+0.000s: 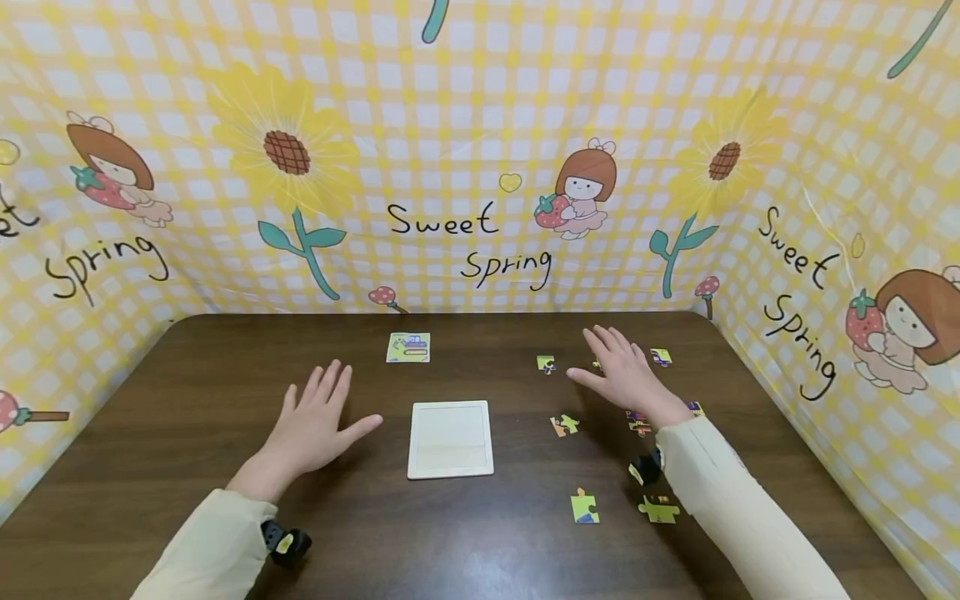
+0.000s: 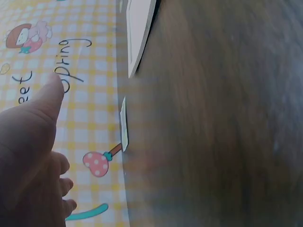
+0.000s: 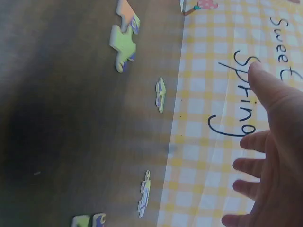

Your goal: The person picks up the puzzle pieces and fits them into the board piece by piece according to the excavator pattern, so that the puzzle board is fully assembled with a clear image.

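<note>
My left hand (image 1: pixel 311 425) hovers over the left of the table with fingers straight and thumb spread, holding nothing. Right of it lies a white square puzzle tray (image 1: pixel 451 440) with a raised rim. Over the right side, my right hand (image 1: pixel 621 372) is also spread, above scattered jigsaw pieces, and partly hides one. Nearest its thumb is a green-yellow jigsaw piece (image 1: pixel 546 364); an orange and green piece (image 1: pixel 565 426) lies closer to me. In the right wrist view, the right hand (image 3: pixel 279 151) hangs apart from the pieces, its fingers extended.
A small picture card (image 1: pixel 408 347) with a blue vehicle lies at the back, behind the tray. More pieces, such as a green one (image 1: pixel 585 507) and another (image 1: pixel 659 509), lie at the front right. A yellow checked cloth (image 1: pixel 450 125) walls the table's back and sides.
</note>
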